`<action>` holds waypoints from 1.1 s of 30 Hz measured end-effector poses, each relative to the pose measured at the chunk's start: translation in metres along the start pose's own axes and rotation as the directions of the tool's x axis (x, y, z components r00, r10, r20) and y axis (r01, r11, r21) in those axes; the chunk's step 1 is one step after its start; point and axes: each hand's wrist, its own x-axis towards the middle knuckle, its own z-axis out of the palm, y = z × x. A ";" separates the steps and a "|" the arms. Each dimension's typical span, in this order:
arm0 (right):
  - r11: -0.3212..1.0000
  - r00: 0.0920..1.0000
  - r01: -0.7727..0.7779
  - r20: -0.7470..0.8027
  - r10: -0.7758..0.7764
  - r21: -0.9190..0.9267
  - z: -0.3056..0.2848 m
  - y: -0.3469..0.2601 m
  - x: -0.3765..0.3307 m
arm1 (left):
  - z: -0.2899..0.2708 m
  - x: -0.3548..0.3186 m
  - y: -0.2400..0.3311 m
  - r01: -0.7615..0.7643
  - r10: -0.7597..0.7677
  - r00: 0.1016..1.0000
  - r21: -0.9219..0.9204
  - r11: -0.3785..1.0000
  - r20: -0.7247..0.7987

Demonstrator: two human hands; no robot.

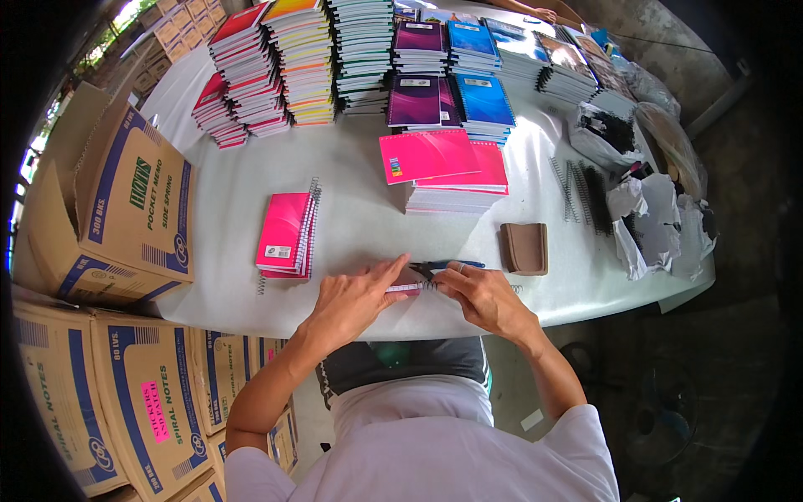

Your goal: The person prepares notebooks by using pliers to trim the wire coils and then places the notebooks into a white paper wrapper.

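At the near edge of the table my left hand (355, 299) is closed on a small notebook (406, 289), seen edge-on with a pink cover. My right hand (489, 301) pinches a dark spiral wire (429, 285) at the notebook's right end; more coil sticks out past that hand. Just beyond my fingertips lies a dark-jawed cutting tool with blue handles (460, 264), partly hidden by the fingers. To the left rest several pink spiral notebooks (284, 234) with wires jutting past their edges. A brown open-topped block or holder (524, 248) sits right of my right hand.
Pink covers and unbound pages (456, 180) are stacked ahead. Tall piles of coloured notebooks (305, 67) line the back. Loose wire coils (581, 192) and torn white wrapping (648, 226) lie at right. Cartons (125, 201) crowd the left. Another person's hand (544, 14) shows far back.
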 end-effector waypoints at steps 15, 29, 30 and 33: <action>0.934 0.915 -0.347 0.191 0.357 -0.084 -0.086 0.105 -0.043 | 0.002 -0.019 -0.005 -0.188 0.188 0.981 -0.003 0.982 0.040; 0.942 0.886 -0.043 0.449 -0.118 0.332 -0.009 0.033 0.040 | 0.005 -0.025 -0.015 -0.011 0.009 0.997 -0.024 1.000 -0.075; 0.891 0.874 -0.128 0.475 -0.106 0.435 -0.014 0.033 0.045 | 0.005 -0.024 -0.016 0.018 -0.019 0.998 -0.005 1.000 -0.056; 0.595 0.908 -0.153 0.350 -0.229 0.789 -0.018 0.039 0.041 | 0.003 -0.022 -0.019 0.052 -0.051 0.997 0.018 0.998 -0.062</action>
